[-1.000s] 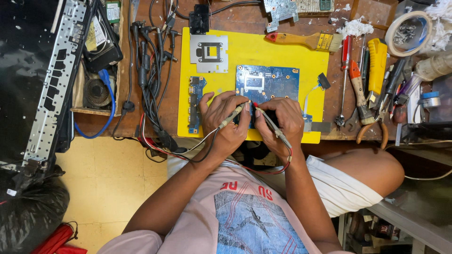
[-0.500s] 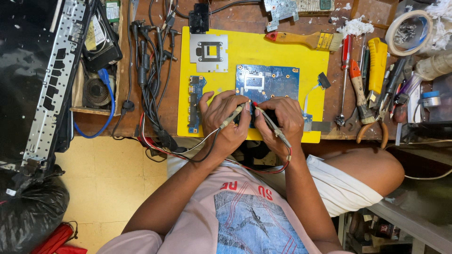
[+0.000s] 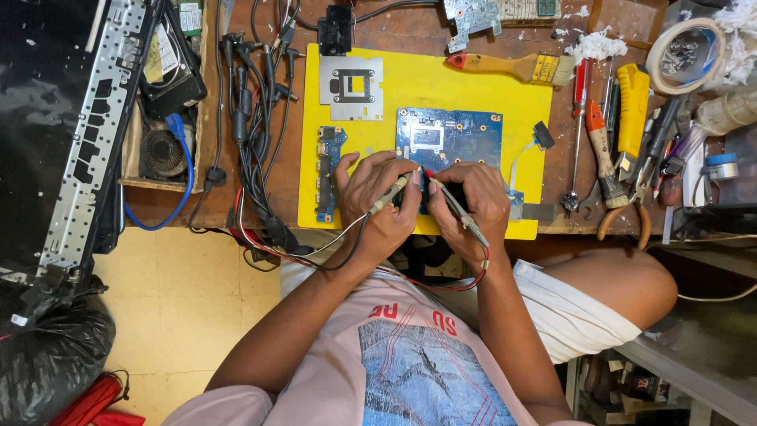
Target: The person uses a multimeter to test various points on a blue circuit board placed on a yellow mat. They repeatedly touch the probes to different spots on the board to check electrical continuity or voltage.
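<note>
Board: blue circuit board (image 3: 448, 138) lies on the yellow mat (image 3: 410, 83), at 12 o'clock from both hands.
Left hand (image 3: 377, 197): clamped on the black probe (image 3: 392, 192).
Right hand (image 3: 473, 201): clamped on the red probe (image 3: 449, 201).
Advice: keep both tips steady, apart.
</note>
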